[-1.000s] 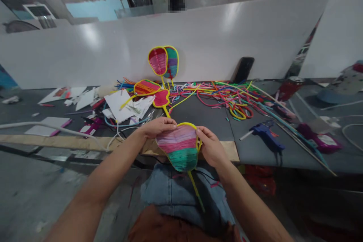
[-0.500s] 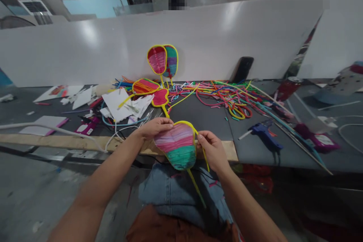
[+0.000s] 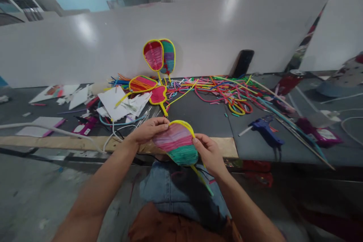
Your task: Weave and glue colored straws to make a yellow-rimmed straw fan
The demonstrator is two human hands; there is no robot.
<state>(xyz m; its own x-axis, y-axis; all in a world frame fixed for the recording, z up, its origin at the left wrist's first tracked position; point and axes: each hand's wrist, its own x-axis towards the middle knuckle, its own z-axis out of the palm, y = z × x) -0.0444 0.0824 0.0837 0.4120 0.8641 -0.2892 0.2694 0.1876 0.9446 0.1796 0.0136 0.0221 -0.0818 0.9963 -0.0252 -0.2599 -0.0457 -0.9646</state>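
Observation:
Between my hands, above my lap, is a small hand fan [image 3: 177,141] with pink, lilac and green bands. Yellow pipe cleaner [image 3: 185,124] runs along its upper rim, and its thin stick handle [image 3: 204,184] points down to the right. My left hand [image 3: 151,127] is closed on the fan's upper left edge, thumb and fingers pinching the rim. At the right edge my right hand [image 3: 208,151] is closed too, its thumb pressing the yellow pipe cleaner against the rim. The loose end of that strip is mostly hidden behind this hand.
Finished-looking fans [image 3: 153,56] lean on the white partition [image 3: 113,45]. Many coloured pipe cleaners [image 3: 210,87] lie heaped behind my hands. On the right are a blue glue gun [image 3: 265,130], a phone [image 3: 243,63] and a can [image 3: 290,83]; paper scraps [image 3: 113,102] lie left.
My right hand has slid a little down the rim, pressing more of the yellow strip against the fan's right edge. The fan has tilted slightly, its handle swinging right. My left hand keeps its pinch.

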